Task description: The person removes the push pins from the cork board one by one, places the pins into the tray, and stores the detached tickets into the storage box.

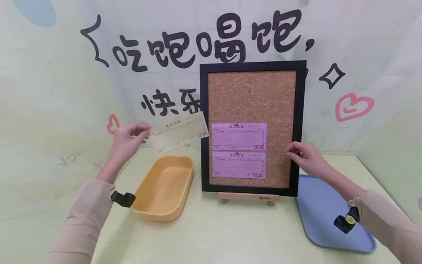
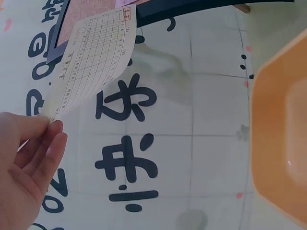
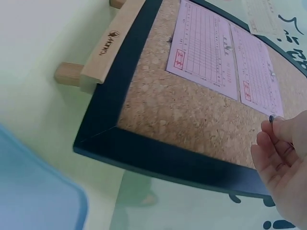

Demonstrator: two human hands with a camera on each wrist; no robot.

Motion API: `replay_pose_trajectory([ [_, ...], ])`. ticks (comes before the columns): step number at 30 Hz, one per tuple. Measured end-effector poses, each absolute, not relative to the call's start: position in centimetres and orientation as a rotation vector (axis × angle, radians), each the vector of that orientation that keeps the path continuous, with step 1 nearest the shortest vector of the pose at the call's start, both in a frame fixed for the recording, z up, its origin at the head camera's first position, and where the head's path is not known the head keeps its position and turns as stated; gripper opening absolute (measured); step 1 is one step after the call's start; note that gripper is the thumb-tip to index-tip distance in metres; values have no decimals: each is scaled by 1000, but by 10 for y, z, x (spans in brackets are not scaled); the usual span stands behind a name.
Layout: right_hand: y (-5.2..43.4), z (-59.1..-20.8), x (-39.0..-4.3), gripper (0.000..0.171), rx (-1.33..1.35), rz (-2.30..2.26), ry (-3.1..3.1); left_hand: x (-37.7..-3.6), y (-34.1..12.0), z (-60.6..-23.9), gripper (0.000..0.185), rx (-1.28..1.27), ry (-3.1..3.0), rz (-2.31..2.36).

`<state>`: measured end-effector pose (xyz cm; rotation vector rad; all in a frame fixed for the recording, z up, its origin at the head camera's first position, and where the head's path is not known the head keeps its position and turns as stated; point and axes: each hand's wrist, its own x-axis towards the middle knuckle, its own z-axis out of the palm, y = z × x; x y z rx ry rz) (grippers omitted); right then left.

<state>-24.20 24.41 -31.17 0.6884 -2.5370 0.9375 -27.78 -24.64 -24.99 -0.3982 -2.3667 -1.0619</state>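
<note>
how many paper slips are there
3: two pink slips pinned on the cork board, upper pink slip above lower pink slip; one yellow slip pinched in the left hand.

- The black-framed cork board [image 1: 253, 91] stands upright on a small wooden easel [image 1: 248, 197] mid-table, blocking the way to the wall behind it.
- Two pink paper forms [image 1: 239, 150] cover the board's lower left; bare cork lies above and to their right.
- The orange plastic tub [image 1: 163, 187] sits just left of the easel, a narrow strip of table between them.
- The blue-grey flat tray [image 1: 329, 220] lies at the board's right foot.
- The pale green table [image 1: 230, 234] in front lies open between the two sleeves.
</note>
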Motion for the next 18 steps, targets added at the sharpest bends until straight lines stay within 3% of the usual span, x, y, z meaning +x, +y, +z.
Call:
replay_pose_trajectory([
  [18, 279, -340, -216, 6, 533, 951, -2528, -260, -270, -298, 20, -290, -2331, -1133],
])
